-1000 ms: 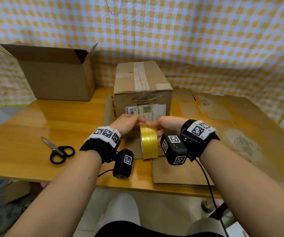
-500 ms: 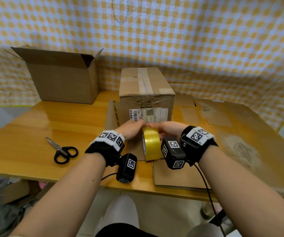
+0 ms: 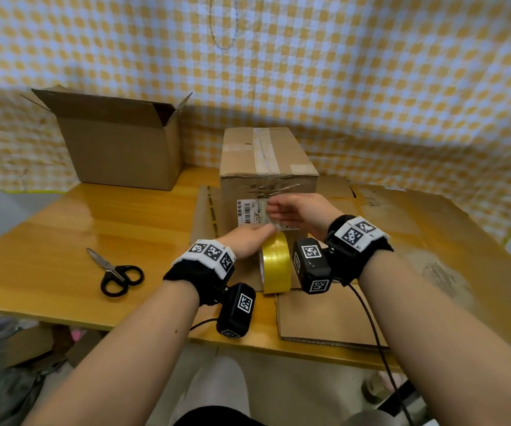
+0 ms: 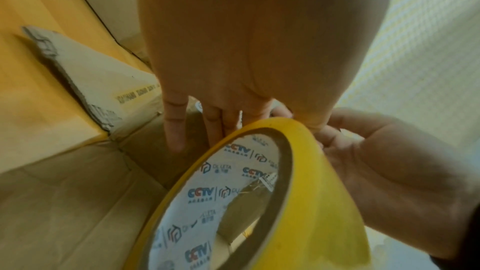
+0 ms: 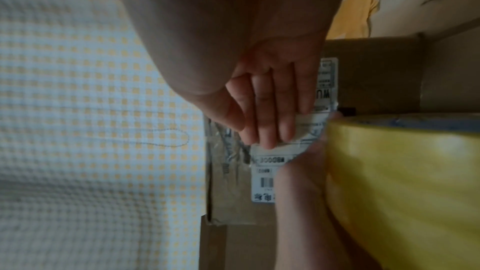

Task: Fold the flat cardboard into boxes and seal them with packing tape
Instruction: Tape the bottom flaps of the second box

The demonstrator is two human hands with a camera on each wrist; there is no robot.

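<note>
The yellow tape roll (image 3: 276,262) stands on edge just in front of the sealed carton (image 3: 267,161); the left hand (image 3: 248,241) has its grip clamped on the roll; the right hand (image 3: 297,210) pinches the clear free end. Draw the strip out straight and taut; keep the adhesive off the fingers; steady the roll.

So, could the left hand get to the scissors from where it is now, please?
Probably yes, once freed: the scissors lie in the open on the table to the left hand's side, nothing between. But that hand is steadying the tape roll, which would need releasing first.
</note>
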